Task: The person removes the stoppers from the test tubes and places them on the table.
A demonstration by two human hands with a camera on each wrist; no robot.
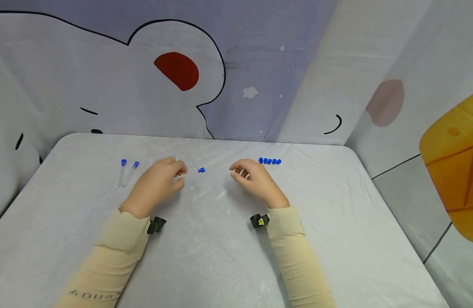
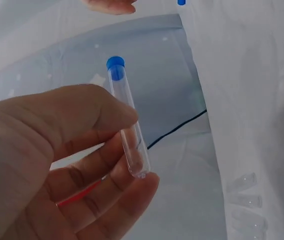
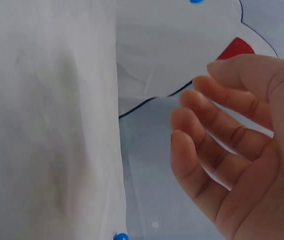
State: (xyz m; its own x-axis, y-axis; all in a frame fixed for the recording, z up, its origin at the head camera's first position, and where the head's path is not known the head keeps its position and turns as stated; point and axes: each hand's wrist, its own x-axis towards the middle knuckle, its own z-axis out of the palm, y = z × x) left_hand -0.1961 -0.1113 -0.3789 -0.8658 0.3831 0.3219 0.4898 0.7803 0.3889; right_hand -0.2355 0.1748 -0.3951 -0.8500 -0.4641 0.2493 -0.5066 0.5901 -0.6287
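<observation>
My left hand pinches a clear test tube between thumb and fingers. A blue stopper sits in its upper end; in the head view the stopper shows between the hands, while the clear body hardly stands out. To the right, my right hand hovers over the table, fingers loosely bent and nothing between them, as the right wrist view confirms. Several loose blue stoppers lie in a row just beyond the right hand.
Two stoppered tubes lie left of the left hand on the white-covered table. Several clear tubes without stoppers appear in the left wrist view. A printed cloth wall rises behind the table.
</observation>
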